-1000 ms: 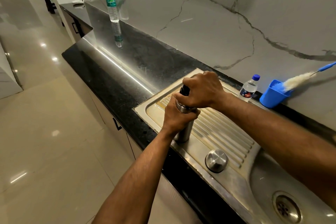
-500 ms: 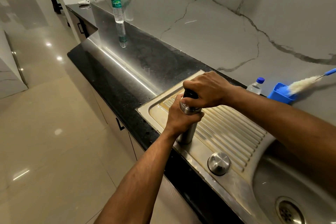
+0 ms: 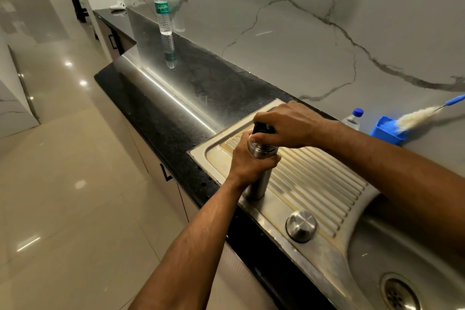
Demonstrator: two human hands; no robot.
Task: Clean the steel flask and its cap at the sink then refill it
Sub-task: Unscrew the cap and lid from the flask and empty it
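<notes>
The fingers (image 3: 260, 134) of the right hand (image 3: 289, 124) curl down over a black round stopper (image 3: 261, 129) at the mouth of a tall cylindrical brushed-steel flask (image 3: 260, 178). The left hand (image 3: 249, 161) wraps tightly around the flask's upper body. The flask stands upright on the ribbed, stained steel draining board (image 3: 314, 184) of a sink, near its front edge. Compared with a second ago, both hands keep the same grips and the flask has not moved; only the view has shifted slightly. A domed, shiny steel cap (image 3: 301, 226) rests on the board just to the right. Behind, on the glossy black stone bench (image 3: 156, 108), stand a small clear bottle with a blue lid (image 3: 353, 119), a blue plastic tub (image 3: 386, 131) holding a fluffy white brush (image 3: 417, 117), and farther off a tall clear water bottle (image 3: 162, 10).
</notes>
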